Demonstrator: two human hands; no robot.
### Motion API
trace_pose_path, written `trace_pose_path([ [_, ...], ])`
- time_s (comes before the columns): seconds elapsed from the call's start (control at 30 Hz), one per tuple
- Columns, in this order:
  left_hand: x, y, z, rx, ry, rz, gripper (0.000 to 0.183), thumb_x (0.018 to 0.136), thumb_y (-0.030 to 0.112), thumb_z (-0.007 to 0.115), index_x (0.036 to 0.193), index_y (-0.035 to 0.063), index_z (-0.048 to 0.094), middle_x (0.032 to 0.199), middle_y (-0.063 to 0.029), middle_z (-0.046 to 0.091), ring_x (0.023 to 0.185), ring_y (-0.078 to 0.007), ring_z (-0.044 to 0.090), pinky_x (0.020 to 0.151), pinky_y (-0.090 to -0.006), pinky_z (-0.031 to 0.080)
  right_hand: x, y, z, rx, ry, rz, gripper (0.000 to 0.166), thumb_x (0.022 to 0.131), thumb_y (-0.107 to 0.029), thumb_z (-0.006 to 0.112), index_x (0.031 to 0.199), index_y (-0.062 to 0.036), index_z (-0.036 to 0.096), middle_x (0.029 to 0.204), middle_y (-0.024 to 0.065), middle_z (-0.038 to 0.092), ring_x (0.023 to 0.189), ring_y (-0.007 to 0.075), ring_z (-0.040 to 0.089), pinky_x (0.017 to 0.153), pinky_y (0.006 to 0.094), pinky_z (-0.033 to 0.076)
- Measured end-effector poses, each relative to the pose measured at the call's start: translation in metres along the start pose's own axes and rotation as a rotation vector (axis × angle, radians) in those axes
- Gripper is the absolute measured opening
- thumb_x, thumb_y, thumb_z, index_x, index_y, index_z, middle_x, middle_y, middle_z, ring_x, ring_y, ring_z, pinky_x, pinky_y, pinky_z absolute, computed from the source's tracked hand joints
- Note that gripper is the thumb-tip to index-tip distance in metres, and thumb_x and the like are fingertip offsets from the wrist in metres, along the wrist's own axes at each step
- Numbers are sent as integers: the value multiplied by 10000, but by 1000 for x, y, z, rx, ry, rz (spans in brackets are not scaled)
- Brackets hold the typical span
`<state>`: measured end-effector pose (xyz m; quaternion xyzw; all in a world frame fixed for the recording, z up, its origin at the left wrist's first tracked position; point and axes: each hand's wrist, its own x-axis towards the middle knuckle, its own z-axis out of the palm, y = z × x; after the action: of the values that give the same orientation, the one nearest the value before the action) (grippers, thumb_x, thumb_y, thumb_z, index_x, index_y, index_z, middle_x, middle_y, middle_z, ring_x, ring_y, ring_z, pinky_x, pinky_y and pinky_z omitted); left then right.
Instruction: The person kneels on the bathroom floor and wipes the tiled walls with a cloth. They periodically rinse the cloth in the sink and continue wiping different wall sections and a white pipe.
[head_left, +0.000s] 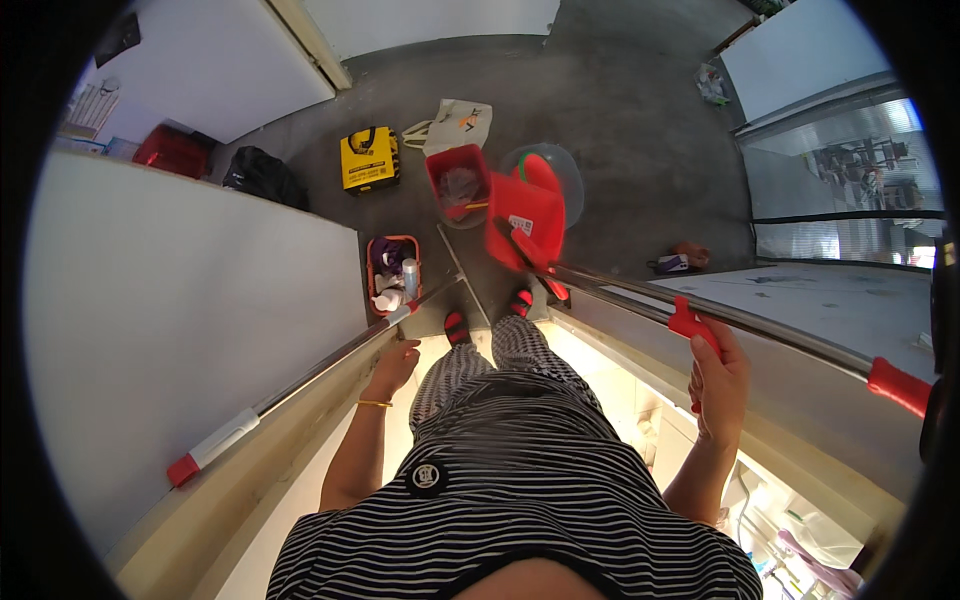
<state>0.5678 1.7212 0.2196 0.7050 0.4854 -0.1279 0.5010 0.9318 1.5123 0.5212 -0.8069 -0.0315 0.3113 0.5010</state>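
My right hand (720, 379) is closed around the red plastic handle (694, 326) of a metal pole. A second, longer metal pole (787, 341) with a red grip (900, 386) runs beside it; I cannot tell whether the fingers touch it. At the far end of the poles is a red long-handled dustpan (529, 217), slightly blurred and bearing a label. My left hand (395, 367) is empty, its fingers loosely bent, close to the left door frame. Near it a metal pole (322, 371) with a white and red handle leans along the wall.
On the grey floor stand an orange basket (370, 274) of bottles, a yellow bag (369, 161), a cream tote bag (459, 124), a red bin (454, 161) and a clear basin (574, 187). A black bag (262, 176) lies left. Door frames flank me closely.
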Motion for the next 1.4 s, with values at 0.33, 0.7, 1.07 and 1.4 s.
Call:
trace_pose_path([
  [0.33,68,36,17,94,-76,39,388,875,289,523,1208,105,599,1066,-178,660,1027,-315,619,882,-372,477,43,10,28,293,173,-122,309,951,-148,549,1241,-41,545,567,-58,414,408,13,278,372,197,233],
  [0.7,176,67,-22,290,-181,125,379,875,277,529,1193,89,614,1090,-179,658,1027,-307,624,877,-376,480,109,1,39,414,396,-79,332,946,-140,554,1258,-34,516,650,-48,463,425,7,301,371,192,241],
  [1.07,285,102,-97,341,-149,66,374,848,181,532,1194,69,617,1158,-163,643,1058,-260,626,885,-334,477,185,-32,43,392,657,15,294,932,-119,561,1211,-29,544,586,-64,426,407,8,300,358,196,243],
  [1.4,379,134,-99,326,-261,172,384,838,184,572,1164,-16,609,973,-152,693,838,-204,675,735,-315,522,253,-31,30,355,713,37,327,895,-100,596,1202,9,576,945,22,614,795,65,520,699,211,418],
])
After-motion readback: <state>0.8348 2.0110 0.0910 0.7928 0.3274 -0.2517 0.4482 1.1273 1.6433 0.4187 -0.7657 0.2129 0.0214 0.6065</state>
